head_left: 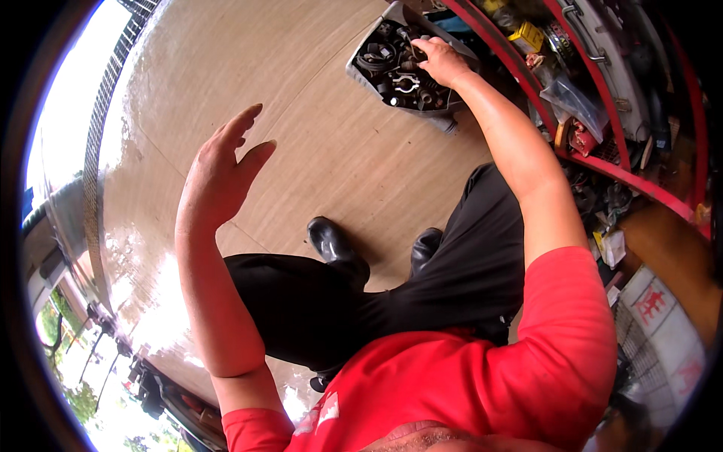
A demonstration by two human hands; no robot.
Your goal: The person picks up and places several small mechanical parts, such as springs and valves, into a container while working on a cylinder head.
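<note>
A grey bin point(354, 73) on the floor at the top centre holds a jumble of dark metal parts. My right hand point(444, 64) reaches over its right side, thumb and a finger apart, touching or just above the parts; I see nothing held between them. Close to that hand, a shiny silver clamp-like part point(405, 82) lies among the darker pieces. Out to the left, my left hand point(222, 169) hangs in the air over the floor. Its fingers are stretched, the thumb stands away from them, and the hand holds nothing.
A red-framed shelf point(520, 71) on the right carries a yellow box point(526, 36), a clear plastic bag point(576, 102) and assorted parts. My dark boots point(331, 239) rest on the tan floor point(301, 143). A metal grating strip point(94, 151) runs along the bright left side.
</note>
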